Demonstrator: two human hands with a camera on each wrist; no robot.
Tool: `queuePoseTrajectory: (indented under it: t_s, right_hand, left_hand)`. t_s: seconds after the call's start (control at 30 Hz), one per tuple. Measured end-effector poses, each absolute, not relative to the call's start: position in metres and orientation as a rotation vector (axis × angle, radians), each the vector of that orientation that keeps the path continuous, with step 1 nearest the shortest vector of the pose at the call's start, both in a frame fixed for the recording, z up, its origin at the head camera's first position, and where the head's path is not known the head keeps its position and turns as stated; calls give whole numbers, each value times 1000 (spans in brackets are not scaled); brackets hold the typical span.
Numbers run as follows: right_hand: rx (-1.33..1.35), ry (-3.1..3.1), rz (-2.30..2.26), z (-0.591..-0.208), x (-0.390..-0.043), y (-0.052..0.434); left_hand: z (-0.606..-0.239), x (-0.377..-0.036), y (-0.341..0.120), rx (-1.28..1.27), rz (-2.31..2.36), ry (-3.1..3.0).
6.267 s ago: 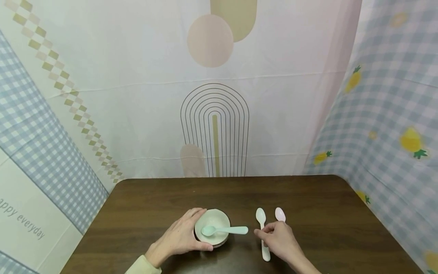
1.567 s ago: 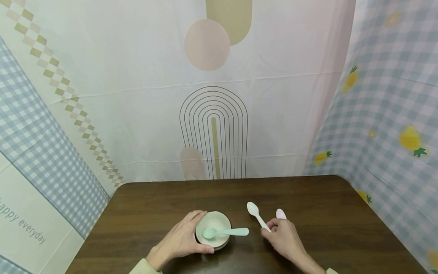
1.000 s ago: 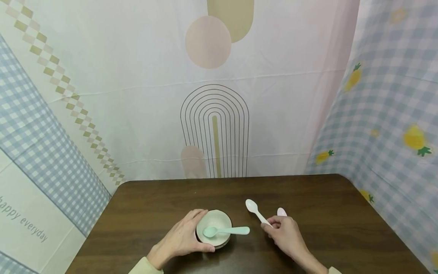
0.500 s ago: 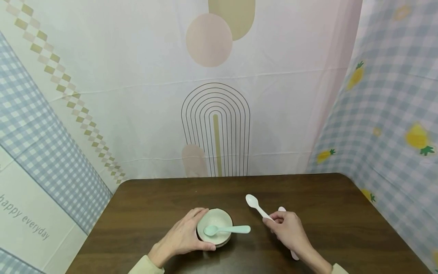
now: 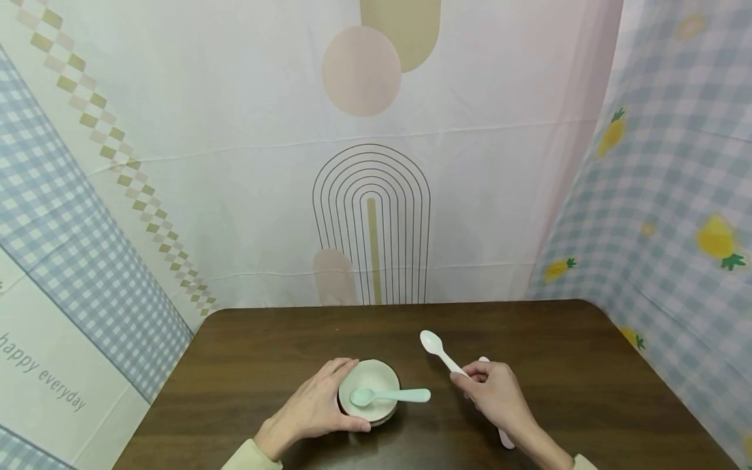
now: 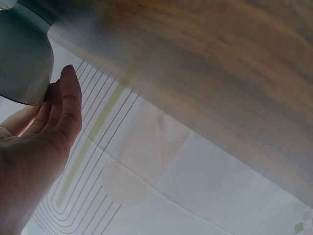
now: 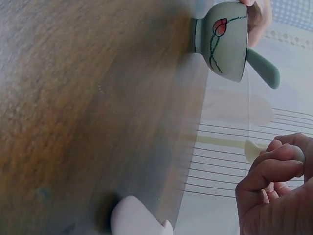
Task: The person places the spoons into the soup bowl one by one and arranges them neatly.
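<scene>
The person's left grip (image 5: 317,406) curves thumb and fingers round a pale bowl (image 5: 378,375) standing on the dark worktop (image 5: 282,343), a mint-green spoon (image 5: 399,395) lying in it with its handle jutting over the rim. The right grip (image 5: 496,395) pinches the handle of a white spoon (image 5: 448,361), raised off the worktop, and a pink spoon (image 5: 506,439) lies partly hidden beneath the hand.

White spoon (image 5: 446,358) lifted off table (image 5: 270,346), turned aslant, scoop end leftward.
</scene>
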State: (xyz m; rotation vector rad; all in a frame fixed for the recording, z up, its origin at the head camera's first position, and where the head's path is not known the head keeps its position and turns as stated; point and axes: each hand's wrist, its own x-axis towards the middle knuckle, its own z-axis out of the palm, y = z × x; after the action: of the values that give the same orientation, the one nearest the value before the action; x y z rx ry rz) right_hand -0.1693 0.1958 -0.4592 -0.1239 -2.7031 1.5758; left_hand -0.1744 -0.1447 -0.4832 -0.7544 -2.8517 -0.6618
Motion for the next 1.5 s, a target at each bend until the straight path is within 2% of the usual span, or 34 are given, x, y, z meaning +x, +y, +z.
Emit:
queuePoseTrajectory:
  t_s: [1.13,1.5]
  right_hand:
    - [-146,-2661,1682,-451,-170,185]
    - [-44,-2666,1723,-449,-173,183]
  left_hand:
    - [-484,-172,-145,-749,-666,-2847]
    - [-483,-174,-144,-743,-677,-2862]
